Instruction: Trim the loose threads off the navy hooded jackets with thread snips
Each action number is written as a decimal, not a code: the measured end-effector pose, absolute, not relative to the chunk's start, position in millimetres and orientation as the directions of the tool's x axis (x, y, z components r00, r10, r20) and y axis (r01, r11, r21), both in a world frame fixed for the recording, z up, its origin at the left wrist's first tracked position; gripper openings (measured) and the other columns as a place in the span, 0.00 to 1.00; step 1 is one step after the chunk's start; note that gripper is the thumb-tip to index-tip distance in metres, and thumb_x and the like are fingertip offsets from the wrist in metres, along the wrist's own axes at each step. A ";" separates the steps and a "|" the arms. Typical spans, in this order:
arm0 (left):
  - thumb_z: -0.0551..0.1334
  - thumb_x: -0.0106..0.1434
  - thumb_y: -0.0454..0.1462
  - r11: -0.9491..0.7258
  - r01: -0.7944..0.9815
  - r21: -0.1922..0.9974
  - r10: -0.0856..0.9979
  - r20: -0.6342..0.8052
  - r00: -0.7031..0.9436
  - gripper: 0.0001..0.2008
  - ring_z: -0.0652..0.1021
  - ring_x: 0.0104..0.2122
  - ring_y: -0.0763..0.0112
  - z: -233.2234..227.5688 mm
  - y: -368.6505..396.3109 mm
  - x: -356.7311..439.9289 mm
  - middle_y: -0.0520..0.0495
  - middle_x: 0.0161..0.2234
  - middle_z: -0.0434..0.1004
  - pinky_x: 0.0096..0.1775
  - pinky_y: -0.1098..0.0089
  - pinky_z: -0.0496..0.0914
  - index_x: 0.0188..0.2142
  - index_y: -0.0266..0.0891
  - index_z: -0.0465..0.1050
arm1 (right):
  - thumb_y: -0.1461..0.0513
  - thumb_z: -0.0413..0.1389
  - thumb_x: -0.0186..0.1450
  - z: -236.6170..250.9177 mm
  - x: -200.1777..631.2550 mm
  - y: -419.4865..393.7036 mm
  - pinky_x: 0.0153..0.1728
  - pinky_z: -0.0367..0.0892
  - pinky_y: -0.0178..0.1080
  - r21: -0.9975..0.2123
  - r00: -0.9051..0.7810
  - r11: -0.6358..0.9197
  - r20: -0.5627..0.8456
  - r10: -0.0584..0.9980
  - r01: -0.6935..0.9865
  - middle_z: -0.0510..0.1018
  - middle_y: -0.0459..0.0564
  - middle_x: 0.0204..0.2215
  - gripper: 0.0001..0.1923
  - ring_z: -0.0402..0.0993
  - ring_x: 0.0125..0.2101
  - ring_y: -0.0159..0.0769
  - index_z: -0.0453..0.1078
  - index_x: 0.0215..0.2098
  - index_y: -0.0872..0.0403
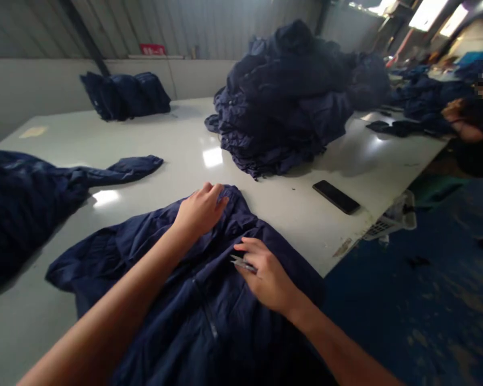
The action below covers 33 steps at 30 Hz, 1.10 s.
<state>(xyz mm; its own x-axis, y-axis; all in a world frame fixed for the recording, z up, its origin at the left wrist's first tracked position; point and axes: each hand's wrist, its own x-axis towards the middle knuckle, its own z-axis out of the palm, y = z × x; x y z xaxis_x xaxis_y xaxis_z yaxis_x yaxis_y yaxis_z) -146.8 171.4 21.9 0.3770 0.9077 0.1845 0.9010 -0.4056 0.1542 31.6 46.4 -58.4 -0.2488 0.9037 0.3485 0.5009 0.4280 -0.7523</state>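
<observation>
A navy jacket (165,305) with a zipper lies spread on the white table in front of me. At its upper end, my left hand (203,209) rests on the fabric, its fingers curled and closed on the cloth. My right hand (268,276) is closed around a small pair of thread snips (244,263), whose pointed blades face left just over the jacket. Part of the snips is hidden inside the palm. My left forearm covers some of the jacket's left side.
Another navy garment (20,203) lies at the left, one sleeve stretched across the table (185,126). A tall heap of navy garments (285,102) stands behind, a folded stack (126,95) at back left. A black phone (336,197) lies near the right edge. A person (475,123) is at far right.
</observation>
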 end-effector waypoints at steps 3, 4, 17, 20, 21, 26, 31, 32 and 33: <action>0.65 0.68 0.40 -0.450 0.885 0.118 0.892 0.091 0.442 0.14 0.82 0.40 0.61 2.5 239.9 -119.2 0.41 0.46 0.83 0.44 0.66 0.73 0.51 0.37 0.77 | 0.69 0.61 0.69 -60.6 41.0 45.3 0.70 0.63 0.49 -0.750 -0.294 0.425 0.313 0.903 0.507 0.83 0.62 0.56 0.09 0.68 0.68 0.51 0.79 0.31 0.58; 0.66 0.66 0.38 -0.447 0.888 0.106 0.894 0.075 0.442 0.14 0.83 0.41 0.60 -1.8 250.2 -122.2 0.41 0.46 0.83 0.45 0.66 0.73 0.51 0.38 0.77 | 0.69 0.61 0.69 -61.8 45.2 44.1 0.71 0.63 0.49 -0.756 -0.305 0.413 0.290 0.907 0.508 0.82 0.63 0.57 0.09 0.67 0.69 0.52 0.79 0.31 0.58; 0.55 0.68 0.37 0.136 0.990 -0.032 0.903 0.416 -0.110 0.27 0.80 0.48 0.41 32.7 123.8 -203.8 0.28 0.52 0.75 0.50 0.43 0.74 0.65 0.29 0.61 | 0.68 0.56 0.72 -84.9 73.4 40.1 0.73 0.59 0.57 -0.838 -0.429 0.346 0.151 0.890 0.423 0.73 0.64 0.68 0.11 0.55 0.75 0.54 0.75 0.32 0.56; 0.57 0.72 0.39 -0.149 0.989 0.027 0.954 0.269 0.136 0.19 0.80 0.50 0.57 8.5 132.8 -146.7 0.41 0.54 0.78 0.54 0.58 0.74 0.61 0.43 0.69 | 0.68 0.57 0.71 -85.1 77.2 41.2 0.72 0.59 0.59 -0.834 -0.460 0.371 0.162 0.873 0.410 0.72 0.64 0.68 0.09 0.55 0.74 0.57 0.76 0.34 0.56; 0.59 0.72 0.40 -0.264 0.961 0.082 0.951 0.190 0.245 0.19 0.79 0.51 0.56 -1.7 140.2 -132.4 0.41 0.55 0.78 0.54 0.58 0.74 0.61 0.44 0.71 | 0.68 0.57 0.71 -85.2 78.5 41.3 0.72 0.59 0.59 -0.835 -0.461 0.376 0.170 0.871 0.402 0.73 0.64 0.67 0.08 0.56 0.74 0.57 0.77 0.35 0.57; 0.63 0.70 0.38 -0.399 0.887 0.232 0.917 0.114 0.383 0.15 0.76 0.54 0.50 -37.8 183.0 -125.9 0.38 0.54 0.81 0.59 0.46 0.71 0.55 0.41 0.77 | 0.69 0.56 0.72 -85.8 77.7 38.3 0.71 0.63 0.57 -0.859 -0.418 0.375 0.216 0.882 0.348 0.74 0.65 0.66 0.10 0.58 0.74 0.54 0.78 0.36 0.56; 0.63 0.67 0.39 -0.428 0.815 0.391 0.902 0.134 0.410 0.15 0.82 0.50 0.56 -8.2 214.7 -128.8 0.40 0.48 0.85 0.57 0.53 0.75 0.51 0.39 0.77 | 0.69 0.57 0.71 -86.8 79.8 47.0 0.71 0.63 0.57 -0.910 -0.356 0.318 0.215 0.910 0.264 0.74 0.63 0.67 0.09 0.63 0.72 0.52 0.78 0.35 0.55; 0.60 0.67 0.39 -0.437 0.786 0.438 0.898 0.162 0.409 0.18 0.82 0.52 0.57 4.4 215.0 -123.8 0.40 0.52 0.84 0.57 0.55 0.75 0.55 0.39 0.75 | 0.67 0.58 0.72 -86.3 86.5 52.8 0.70 0.64 0.58 -0.931 -0.302 0.273 0.196 0.933 0.241 0.73 0.62 0.67 0.08 0.65 0.71 0.52 0.79 0.37 0.54; 0.57 0.68 0.38 -0.447 0.742 0.499 0.893 0.209 0.397 0.21 0.81 0.54 0.59 17.6 211.8 -119.2 0.40 0.55 0.82 0.57 0.56 0.75 0.58 0.39 0.73 | 0.64 0.57 0.73 -85.1 96.0 60.1 0.69 0.65 0.59 -0.953 -0.229 0.215 0.166 0.959 0.213 0.74 0.61 0.67 0.08 0.68 0.69 0.53 0.80 0.40 0.53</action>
